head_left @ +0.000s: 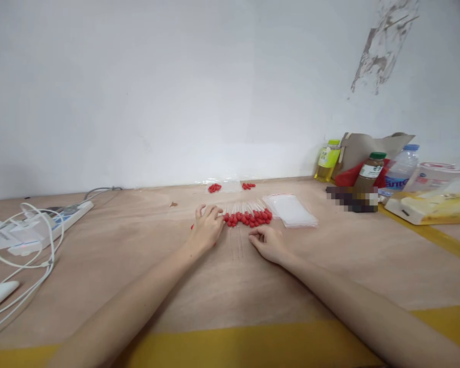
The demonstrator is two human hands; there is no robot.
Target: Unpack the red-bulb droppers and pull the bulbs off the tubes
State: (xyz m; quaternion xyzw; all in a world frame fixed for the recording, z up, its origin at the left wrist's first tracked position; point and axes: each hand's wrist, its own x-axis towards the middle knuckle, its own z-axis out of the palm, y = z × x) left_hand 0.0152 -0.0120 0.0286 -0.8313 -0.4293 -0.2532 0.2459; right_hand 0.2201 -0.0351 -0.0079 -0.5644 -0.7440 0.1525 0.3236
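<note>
A row of droppers with red rubber bulbs [249,219] lies in the middle of the table, their thin clear stems pointing to the wall. At the row's left end my left hand [207,227] rests palm down, fingers a little apart and touching or almost touching the nearest bulbs. A bit of red shows beside and under that hand. Several thin clear tubes [236,244] lie in front of the row, between my hands. My right hand [269,244] is just right of these tubes, thumb and fingers curled together. Whatever they hold, if anything, cannot be made out.
Loose red bulbs [214,188] lie on clear plastic by the wall. Clear bags [291,210] are stacked right of the droppers. Bottles [327,161], a grey bag [368,145] and a wipes pack [429,208] crowd the right. A power strip [74,220] with white cables occupies the left.
</note>
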